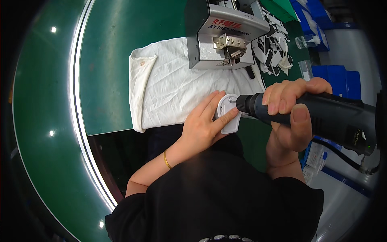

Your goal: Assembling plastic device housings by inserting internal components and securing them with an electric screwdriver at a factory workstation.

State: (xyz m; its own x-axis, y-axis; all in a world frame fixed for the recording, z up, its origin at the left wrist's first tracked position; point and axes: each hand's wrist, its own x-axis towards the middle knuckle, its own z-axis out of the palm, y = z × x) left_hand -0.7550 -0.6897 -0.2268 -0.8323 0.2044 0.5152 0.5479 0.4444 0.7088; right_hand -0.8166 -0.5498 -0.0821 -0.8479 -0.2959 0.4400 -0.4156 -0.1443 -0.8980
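Observation:
My left hand grips a small white plastic housing with a rounded upper end, thumb across its face and fingers along its far side. In my right hand is a black electric screwdriver, held nearly level with its tip pointing left. The bit meets the inside of the housing near its rounded end; whether a screw sits under it I cannot make out. Just beyond both hands lies a folded white cloth at the table's near edge. The fingertips of my left hand are by the cloth.
A grey screw-feeding machine stands on the cloth's far part. To its right is a pile of black and white pieces. Blue bins and clear plastic bags lie farther right. A black cable hangs below the screwdriver.

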